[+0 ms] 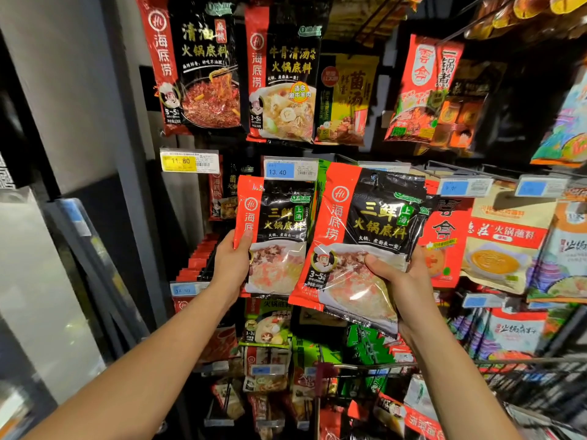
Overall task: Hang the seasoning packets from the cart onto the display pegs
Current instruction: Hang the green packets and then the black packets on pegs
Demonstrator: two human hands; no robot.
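1. The left hand (232,265) is gripping the left packet (279,236) at its lower left edge, with the thumb curled over the front.
2. That packet is sitting upright just under the 13.40 tag (290,169), its long axis vertical and its face outward. Its peg is hidden.
3. The right hand (400,281) is grasping the right packet (359,242), thumb on front, fingers behind.
4. This packet is tilting with its top leaning right, overlapping the left packet's edge above the cart (365,366).

free: dark gap below yellow price tag (189,161), at display rack's (139,198) left edge | blocked: upper packet row (282,77) overhead; blue price tag (281,170) across middle; red packets (444,236) crowd right; cart rim (374,365) below
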